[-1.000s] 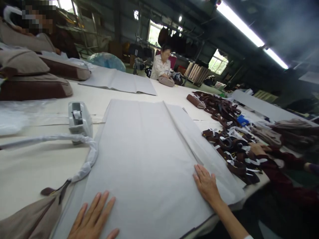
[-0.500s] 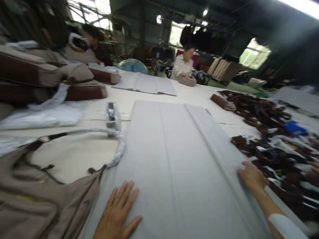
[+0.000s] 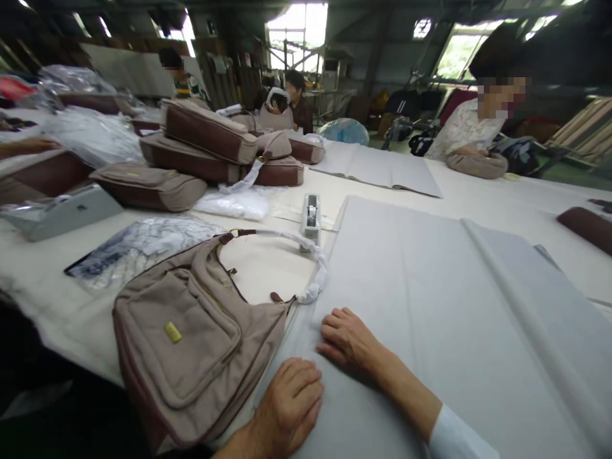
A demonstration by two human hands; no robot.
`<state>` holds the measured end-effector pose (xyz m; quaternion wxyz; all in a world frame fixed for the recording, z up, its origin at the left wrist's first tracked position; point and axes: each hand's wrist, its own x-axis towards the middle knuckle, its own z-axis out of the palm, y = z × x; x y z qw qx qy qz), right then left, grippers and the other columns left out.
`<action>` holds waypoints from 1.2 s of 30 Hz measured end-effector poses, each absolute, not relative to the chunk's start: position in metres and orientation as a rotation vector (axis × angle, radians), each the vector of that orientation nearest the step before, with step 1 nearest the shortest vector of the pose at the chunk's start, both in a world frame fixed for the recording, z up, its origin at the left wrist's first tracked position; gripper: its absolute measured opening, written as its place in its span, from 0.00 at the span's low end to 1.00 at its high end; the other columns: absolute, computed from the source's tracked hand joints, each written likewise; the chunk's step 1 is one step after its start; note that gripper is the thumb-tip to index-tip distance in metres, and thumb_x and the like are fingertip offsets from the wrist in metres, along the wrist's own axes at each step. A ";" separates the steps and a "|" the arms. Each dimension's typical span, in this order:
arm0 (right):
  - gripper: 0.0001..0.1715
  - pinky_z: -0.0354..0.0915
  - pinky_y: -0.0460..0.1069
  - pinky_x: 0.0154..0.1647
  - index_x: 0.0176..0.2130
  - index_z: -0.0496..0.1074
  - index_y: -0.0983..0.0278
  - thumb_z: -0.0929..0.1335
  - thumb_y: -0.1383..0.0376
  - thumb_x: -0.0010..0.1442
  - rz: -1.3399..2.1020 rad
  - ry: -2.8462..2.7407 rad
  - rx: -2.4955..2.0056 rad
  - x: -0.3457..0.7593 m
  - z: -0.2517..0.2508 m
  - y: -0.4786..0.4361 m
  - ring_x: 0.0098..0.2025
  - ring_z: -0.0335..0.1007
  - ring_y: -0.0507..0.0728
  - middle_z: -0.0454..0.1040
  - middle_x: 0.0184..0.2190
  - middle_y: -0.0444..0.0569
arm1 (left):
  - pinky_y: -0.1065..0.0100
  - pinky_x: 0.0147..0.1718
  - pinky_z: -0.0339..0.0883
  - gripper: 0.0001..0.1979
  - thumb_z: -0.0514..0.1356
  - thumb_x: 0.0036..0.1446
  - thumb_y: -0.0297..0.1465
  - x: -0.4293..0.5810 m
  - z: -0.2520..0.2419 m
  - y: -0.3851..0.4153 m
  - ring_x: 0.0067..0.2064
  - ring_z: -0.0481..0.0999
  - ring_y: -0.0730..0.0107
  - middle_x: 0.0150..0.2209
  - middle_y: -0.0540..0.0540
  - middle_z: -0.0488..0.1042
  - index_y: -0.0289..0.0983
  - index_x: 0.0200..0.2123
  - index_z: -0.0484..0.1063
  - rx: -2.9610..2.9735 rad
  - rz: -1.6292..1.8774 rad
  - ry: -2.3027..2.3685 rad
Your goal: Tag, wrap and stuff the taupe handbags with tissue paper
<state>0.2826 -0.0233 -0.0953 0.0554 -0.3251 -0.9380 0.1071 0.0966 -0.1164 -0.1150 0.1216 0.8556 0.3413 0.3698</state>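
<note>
A large stack of grey paper sheets (image 3: 430, 306) lies on the table in front of me. My right hand (image 3: 348, 339) reaches across to the stack's left edge, its fingers curled down and pressed on the top sheet. Just below it, my left hand (image 3: 288, 403) rests loosely on the same edge, holding nothing. It lies right beside a taupe shoulder bag (image 3: 191, 344). The bag lies flat, and its handle (image 3: 306, 255), wrapped in white foam, arcs up to the paper's edge.
A tape dispenser (image 3: 310, 220) stands beyond the bag handle. Stacked brown-and-taupe bags (image 3: 210, 146) and plastic packets (image 3: 143, 245) fill the left side. More paper (image 3: 382, 169) lies further back. Other people sit along the far side of the white table (image 3: 516, 197).
My view swung left, bringing the taupe bag into full sight. My right hand crossed from the paper's right side to its left edge, and its fingers curled. My left hand stayed near the bag.
</note>
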 end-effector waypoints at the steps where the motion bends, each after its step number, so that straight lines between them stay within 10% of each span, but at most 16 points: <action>1: 0.17 0.57 0.52 0.38 0.28 0.66 0.65 0.62 0.57 0.64 0.338 -2.829 -1.006 0.291 -0.099 -0.027 0.35 0.61 0.55 0.70 0.30 0.48 | 0.60 0.46 0.68 0.11 0.53 0.55 0.20 0.092 -0.114 -0.116 0.44 0.73 0.62 0.39 0.42 0.76 0.34 0.39 0.71 2.466 1.089 1.028; 14: 0.15 0.61 0.52 0.37 0.27 0.63 0.64 0.61 0.62 0.65 0.544 -2.547 -1.175 0.320 -0.110 -0.045 0.34 0.62 0.56 0.68 0.29 0.49 | 0.50 0.40 0.67 0.14 0.62 0.52 0.32 0.127 -0.110 -0.093 0.43 0.69 0.53 0.44 0.42 0.71 0.38 0.43 0.70 2.249 0.575 1.512; 17: 0.09 0.66 0.51 0.39 0.40 0.67 0.64 0.59 0.67 0.63 0.556 -2.457 -1.246 0.319 -0.109 -0.039 0.38 0.67 0.56 0.70 0.40 0.54 | 0.52 0.46 0.66 0.19 0.61 0.53 0.34 0.155 -0.127 -0.102 0.47 0.68 0.53 0.48 0.40 0.70 0.33 0.48 0.68 2.418 0.684 1.428; 21: 0.33 0.68 0.51 0.42 0.59 0.58 0.61 0.58 0.76 0.55 0.400 -2.722 -1.156 0.307 -0.106 -0.019 0.47 0.70 0.57 0.59 0.60 0.57 | 0.60 0.48 0.63 0.11 0.57 0.54 0.24 0.177 -0.149 -0.110 0.47 0.68 0.58 0.42 0.39 0.73 0.28 0.42 0.70 2.614 0.844 1.317; 36: 0.12 0.64 0.50 0.41 0.34 0.68 0.64 0.59 0.75 0.57 0.580 -2.734 -1.036 0.315 -0.098 -0.019 0.40 0.64 0.56 0.69 0.38 0.52 | 0.64 0.40 0.67 0.11 0.52 0.55 0.23 0.143 -0.120 -0.096 0.40 0.68 0.65 0.38 0.44 0.70 0.36 0.41 0.68 1.964 1.069 1.231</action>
